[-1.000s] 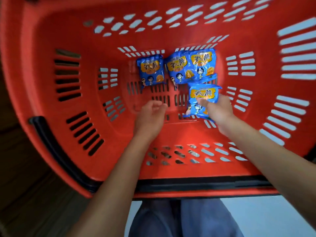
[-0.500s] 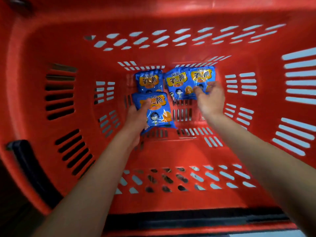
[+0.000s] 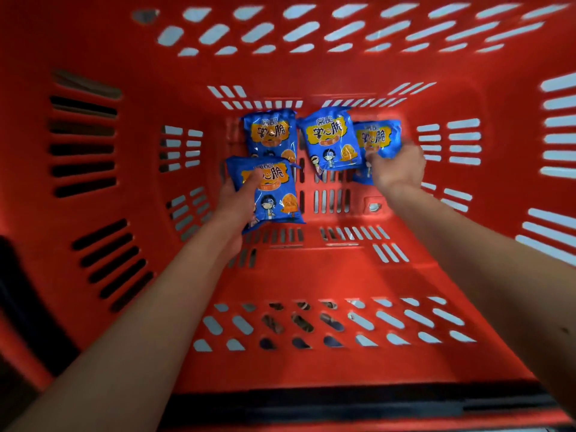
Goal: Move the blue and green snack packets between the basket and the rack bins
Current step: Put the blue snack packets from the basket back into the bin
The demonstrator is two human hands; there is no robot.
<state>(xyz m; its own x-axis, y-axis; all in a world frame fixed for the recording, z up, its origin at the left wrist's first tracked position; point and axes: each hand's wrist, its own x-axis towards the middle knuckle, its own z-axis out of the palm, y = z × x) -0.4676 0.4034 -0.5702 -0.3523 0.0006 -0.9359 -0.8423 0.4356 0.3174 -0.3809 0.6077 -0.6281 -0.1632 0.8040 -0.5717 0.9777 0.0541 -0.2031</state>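
Head view: a red basket [image 3: 311,275] filled nearly the whole frame, seen from above, slotted walls on all sides and a slotted floor. A black bar [image 3: 311,403] ran along its near rim. Both bare forearms reached down into it.

Four blue packets, all in the basket, grouped at the far end of the floor, printed faces up. The back-left packet [image 3: 270,135] lay flat by the far wall. The middle packet [image 3: 331,140] lay just beside it, tilted a little, its right edge overlapping the right packet [image 3: 378,137]. The front packet [image 3: 274,194] sat nearer to the person, its top edge covering the bottom of the back-left one.

The left hand [image 3: 235,202] was grasping the front packet at its left side: the thumb [image 3: 253,179] lay across the printed face, the fingers hidden behind. Could not tell if that packet was lifted or resting on the floor.

The right hand [image 3: 396,169] was clenched round the lower part of the right packet, fingers curled over its bottom edge, a strip of blue showing under the hand. That hand and packet were blurred. It also touched the middle packet's lower right corner.
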